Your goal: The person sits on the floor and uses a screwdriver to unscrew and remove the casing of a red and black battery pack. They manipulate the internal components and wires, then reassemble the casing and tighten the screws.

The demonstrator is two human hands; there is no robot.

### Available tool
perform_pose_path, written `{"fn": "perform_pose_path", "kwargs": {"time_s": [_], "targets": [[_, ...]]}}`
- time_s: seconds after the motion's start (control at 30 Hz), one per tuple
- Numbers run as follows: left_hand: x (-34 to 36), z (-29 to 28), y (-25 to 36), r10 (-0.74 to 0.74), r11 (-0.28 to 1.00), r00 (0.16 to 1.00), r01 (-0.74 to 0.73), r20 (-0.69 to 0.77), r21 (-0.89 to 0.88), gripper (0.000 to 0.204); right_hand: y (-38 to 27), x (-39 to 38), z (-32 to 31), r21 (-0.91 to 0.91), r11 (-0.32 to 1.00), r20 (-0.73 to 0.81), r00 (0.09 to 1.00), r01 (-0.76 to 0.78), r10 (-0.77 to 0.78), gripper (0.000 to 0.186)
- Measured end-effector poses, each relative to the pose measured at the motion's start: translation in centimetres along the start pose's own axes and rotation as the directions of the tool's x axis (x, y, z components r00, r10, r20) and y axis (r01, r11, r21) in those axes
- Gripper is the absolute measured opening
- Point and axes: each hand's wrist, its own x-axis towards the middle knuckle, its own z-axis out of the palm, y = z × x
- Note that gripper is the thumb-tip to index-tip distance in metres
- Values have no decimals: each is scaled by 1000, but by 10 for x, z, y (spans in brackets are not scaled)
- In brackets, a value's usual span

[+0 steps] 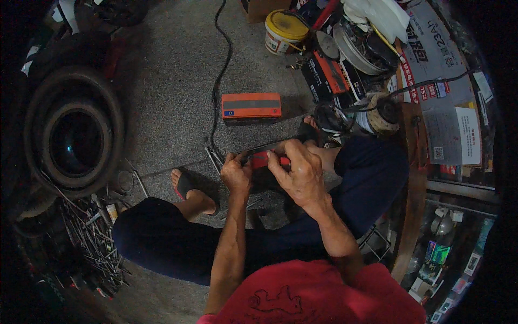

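Observation:
In front of my knees, my right hand is closed round a small red piece that looks like a tool's handle. Its exact kind does not show. My left hand is closed at the other end of the red piece, fingers pressed together. A dark, thin, long part runs just beyond the red piece, between both hands; whether they are joined, I cannot tell. On the floor beyond my hands stands an orange and black box-shaped battery. A thin metal tool lies to the left of my left hand.
Tyres lie at the left, above a heap of thin metal rods. A black cable crosses the floor. A yellow-lidded bucket and another orange-black battery stand far right. A glass display case borders the right.

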Motion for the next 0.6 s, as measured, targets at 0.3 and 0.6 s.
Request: {"fn": "perform_pose_path", "kwargs": {"time_s": [0.3,0.6], "targets": [[0,5,-7,27,997,1000,-26,-15,70,19,-8,11,-2,-56,998,95,995,22,-17,21],[0,1,-3,-36,994,999,34,-19,-103,16,-17,41,-12,-69,985,393,912,155,-116,30]]}}
